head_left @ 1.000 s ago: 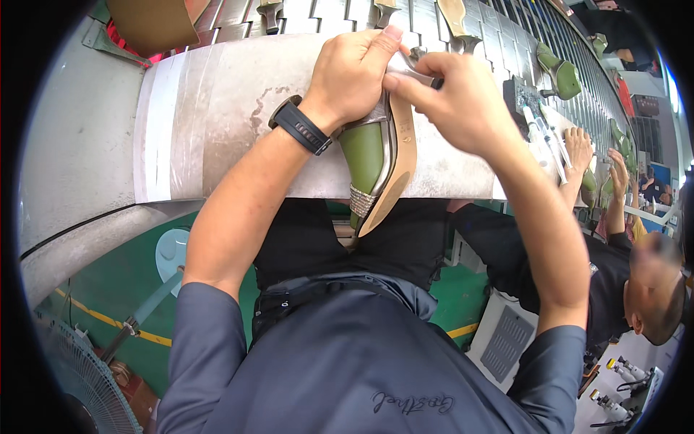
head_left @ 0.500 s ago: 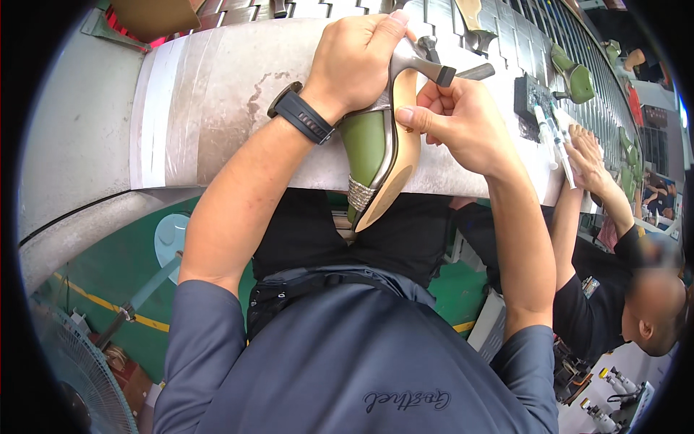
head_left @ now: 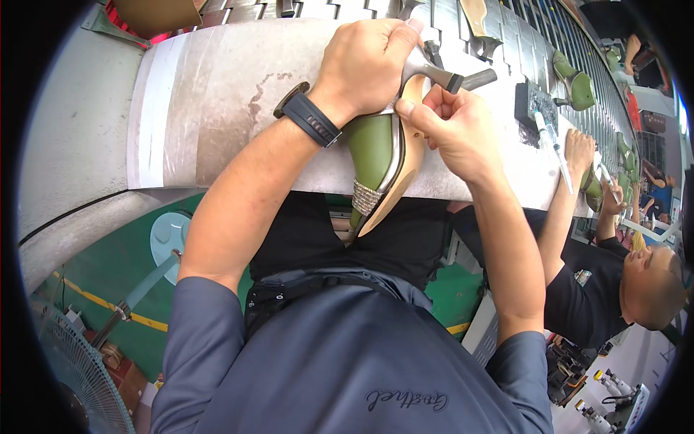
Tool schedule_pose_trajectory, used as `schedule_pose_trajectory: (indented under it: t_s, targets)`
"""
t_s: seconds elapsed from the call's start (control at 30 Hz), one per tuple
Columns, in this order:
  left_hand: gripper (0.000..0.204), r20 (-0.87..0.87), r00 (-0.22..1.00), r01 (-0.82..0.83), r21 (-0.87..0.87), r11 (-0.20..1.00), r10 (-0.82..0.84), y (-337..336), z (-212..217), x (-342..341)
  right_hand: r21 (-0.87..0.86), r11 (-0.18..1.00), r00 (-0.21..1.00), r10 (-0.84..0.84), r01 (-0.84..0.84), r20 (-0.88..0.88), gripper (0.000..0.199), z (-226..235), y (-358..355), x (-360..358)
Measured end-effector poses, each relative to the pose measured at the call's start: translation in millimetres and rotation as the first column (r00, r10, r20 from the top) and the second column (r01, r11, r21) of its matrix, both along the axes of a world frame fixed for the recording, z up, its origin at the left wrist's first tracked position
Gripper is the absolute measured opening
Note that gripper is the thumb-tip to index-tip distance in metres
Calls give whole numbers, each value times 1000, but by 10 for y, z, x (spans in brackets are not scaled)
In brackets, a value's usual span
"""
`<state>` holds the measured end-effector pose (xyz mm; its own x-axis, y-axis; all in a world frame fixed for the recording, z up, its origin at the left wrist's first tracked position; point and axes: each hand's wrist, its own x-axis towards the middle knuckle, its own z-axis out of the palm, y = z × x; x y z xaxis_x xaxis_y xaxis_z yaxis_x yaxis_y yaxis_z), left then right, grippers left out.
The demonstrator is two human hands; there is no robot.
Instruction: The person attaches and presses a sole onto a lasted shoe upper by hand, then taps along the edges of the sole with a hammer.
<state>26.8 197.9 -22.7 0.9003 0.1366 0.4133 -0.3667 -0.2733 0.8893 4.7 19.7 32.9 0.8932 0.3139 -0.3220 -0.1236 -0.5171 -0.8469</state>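
A green high-heeled shoe with a tan sole, grey heel and sparkling band near the toe is held over the bench's near edge. Its toe points down toward my lap, and the sole faces right. My left hand, wearing a black watch, wraps round the heel end. From the right, my right hand is closed at the sole, its thumb tip against the edge where sole meets upper. The other fingers curl beside the sole; whether they also pinch something small is hidden. A small dark mark shows on the sole.
Beyond the heel lies a dark grey rod-like piece. Right of my hands are a black block, syringe-like tubes and another green shoe. A slatted metal conveyor runs behind. A co-worker sits at right; a fan stands lower left.
The shoe and my left hand have shifted slightly right. My right thumb has slid up toward the sole's far edge. The co-worker now holds a green shoe and a syringe-like tube.
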Motion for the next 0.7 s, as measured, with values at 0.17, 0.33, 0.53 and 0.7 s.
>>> schedule_pose_trajectory:
  t_s: [0.17, 0.33, 0.53, 0.7]
  targets:
    - [43, 41, 999, 0, -6, 1000, 0, 12, -42, 39, 85, 994, 983, -87, 74, 161, 35, -175, 76, -48]
    - [42, 19, 999, 28, 6, 1000, -28, 33, -24, 54, 398, 911, 951, -211, 108, 226, 36, -294, 155, -56]
    - [43, -11, 999, 31, 7, 999, -31, 66, -20, 23, 270, 962, 991, -6, 42, -135, 56, -149, -98, -171]
    - [41, 20, 1000, 20, 53, 998, -21, 35, -5, 60, 314, 949, 995, 11, 21, -101, 57, -140, -52, -293]
